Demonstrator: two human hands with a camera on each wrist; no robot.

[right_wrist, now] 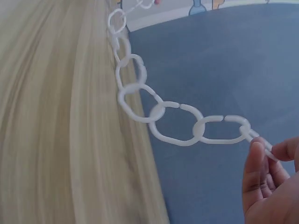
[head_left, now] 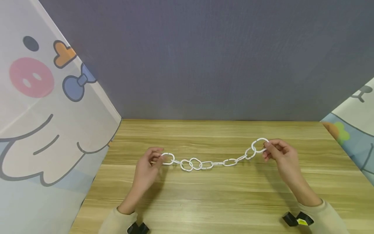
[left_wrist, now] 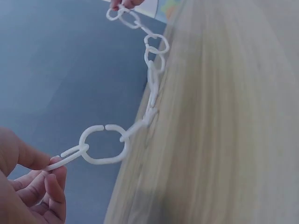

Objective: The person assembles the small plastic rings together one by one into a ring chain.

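Observation:
A chain of white oval plastic links (head_left: 207, 165) stretches between both hands, its middle sagging low over the wooden table. My left hand (head_left: 149, 167) pinches the end link on the left between thumb and fingers. At the opposite end, my right hand (head_left: 281, 156) pinches the last link, raised somewhat higher. In the left wrist view, the chain (left_wrist: 105, 144) runs from the thumb and fingertips toward the other hand, and small gaps show in some links. The right wrist view shows the interlocked links (right_wrist: 177, 123) curving away from the right hand (right_wrist: 275, 182).
The wood-grain table (head_left: 204, 204) lies under the chain. A dark grey panel (head_left: 204, 58) rises behind it. Cartoon-printed panels stand on the left (head_left: 58, 123) and right (head_left: 356, 130). Black devices are strapped at both wrists.

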